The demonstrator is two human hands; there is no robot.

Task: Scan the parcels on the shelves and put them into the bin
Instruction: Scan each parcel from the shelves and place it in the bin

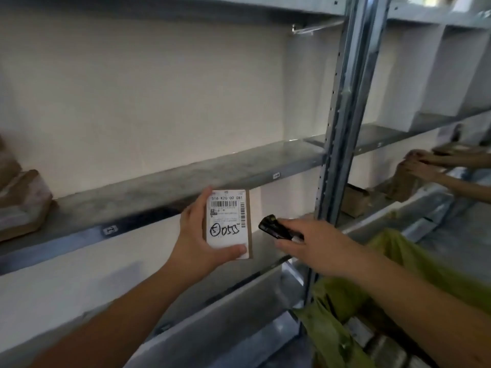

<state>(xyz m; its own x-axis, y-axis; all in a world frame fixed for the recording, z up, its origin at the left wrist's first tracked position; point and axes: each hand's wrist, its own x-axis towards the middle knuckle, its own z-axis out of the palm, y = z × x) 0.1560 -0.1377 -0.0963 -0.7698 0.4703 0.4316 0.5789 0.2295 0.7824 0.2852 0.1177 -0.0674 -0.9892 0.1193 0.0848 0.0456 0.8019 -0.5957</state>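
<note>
Our two bare forearms reach in from the bottom edge toward the shelf, and we take that grey metal shelf as the landmark. At its far left end, brown parcels with pale labels sit on it, blurred. Just below the shelf's front lip, near its middle, our left hand grips a small flat parcel upright, fingers behind it, thumb curled across its lower edge; its white label faces us, with barcodes, printed numbers and handwritten marks. Just right of that parcel, still below the shelf, our right hand curls round a black scanner, whose head points at the label, close to the parcel's edge but apart from it. Right of the shelf's end stands the perforated upright post. Below and right of the post, a green bag bunches under our right forearm. Beyond the post, on the next bay's lower level, lies a brown box, and farther right another person's hands rest on a brown parcel, too blurred to tell more.
</note>
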